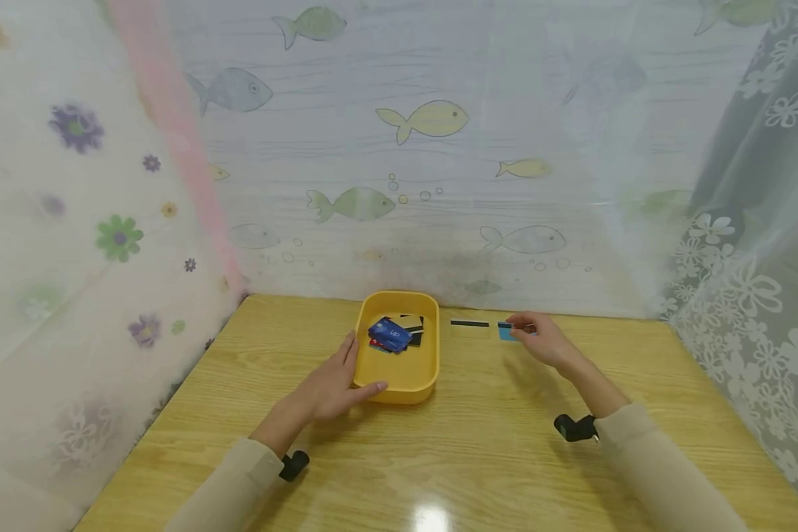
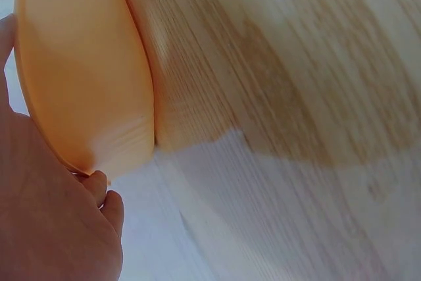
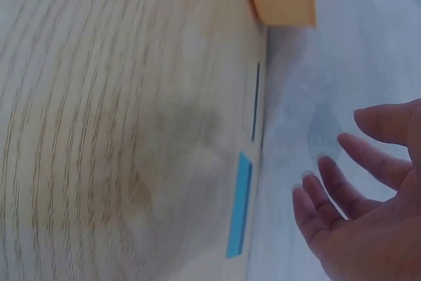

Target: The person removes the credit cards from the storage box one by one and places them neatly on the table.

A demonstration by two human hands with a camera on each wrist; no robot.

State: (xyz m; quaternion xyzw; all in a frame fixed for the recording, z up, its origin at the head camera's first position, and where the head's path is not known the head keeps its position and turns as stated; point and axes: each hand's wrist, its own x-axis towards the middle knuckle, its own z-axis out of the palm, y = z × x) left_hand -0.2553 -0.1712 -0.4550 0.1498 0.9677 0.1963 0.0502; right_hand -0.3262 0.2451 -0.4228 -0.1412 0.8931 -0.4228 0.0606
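Observation:
My left hand [image 1: 335, 384] rests against the near left corner of a yellow plastic bin [image 1: 428, 377]. Its fingers lie along the bin's left wall and its thumb reaches across the front rim. Inside the bin is a loose pile of bank cards, with a blue card [image 1: 390, 335] on top. Over a light blue card [image 1: 505, 332] with a dark stripe hovers my right hand [image 1: 541, 340]. In the right wrist view its fingers are spread and loosely bent, apart from the blue card [image 3: 239, 205]. Left of that card lies a pale card [image 1: 469, 332] with a black stripe.
The wooden table [image 1: 399, 458] ends at the back against a hanging fish-print curtain [image 1: 425, 222]. Flower-patterned sheets hang along the left and right sides. Both flat cards lie close to the table's back edge, right of the bin.

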